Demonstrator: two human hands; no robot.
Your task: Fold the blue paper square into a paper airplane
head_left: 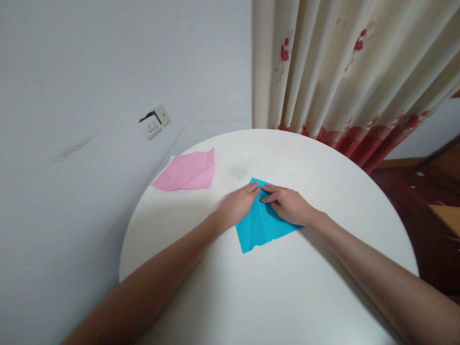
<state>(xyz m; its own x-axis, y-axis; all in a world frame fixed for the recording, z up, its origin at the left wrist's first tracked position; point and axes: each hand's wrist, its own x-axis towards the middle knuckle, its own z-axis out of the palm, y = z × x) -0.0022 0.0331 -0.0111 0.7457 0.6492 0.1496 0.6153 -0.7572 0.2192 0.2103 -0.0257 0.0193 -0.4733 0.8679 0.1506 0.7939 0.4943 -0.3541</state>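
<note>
- Far out to the left of my fingers, near the table's edge by the wall, lies a pink paper (pixel 189 171), creased and flat, well apart from anything I touch.
- My left hand (pixel 239 205) rests palm down on the left half of the blue paper (pixel 264 225); its fingers lie close together and flat, tips pointing toward the paper's far corner.
- Between my two sets of fingertips runs the centre crease of the blue sheet, and the tips nearly meet there, just short of the far point.
- My right hand (pixel 289 203) lies flat on the right half, fingers pressed together and angled in toward the left hand, pinning what looks like a folded-in flap.
- Nothing is pinched or lifted: both hands press down, and the sheet lies flat on the white round table (pixel 323 287), its near edge poking out below my wrists.
- I judge the step to be sharpening a fold at the tip; next it calls for running the fingertips outward along the crease with even pressure, keeping the flaps matched at the centre line.
</note>
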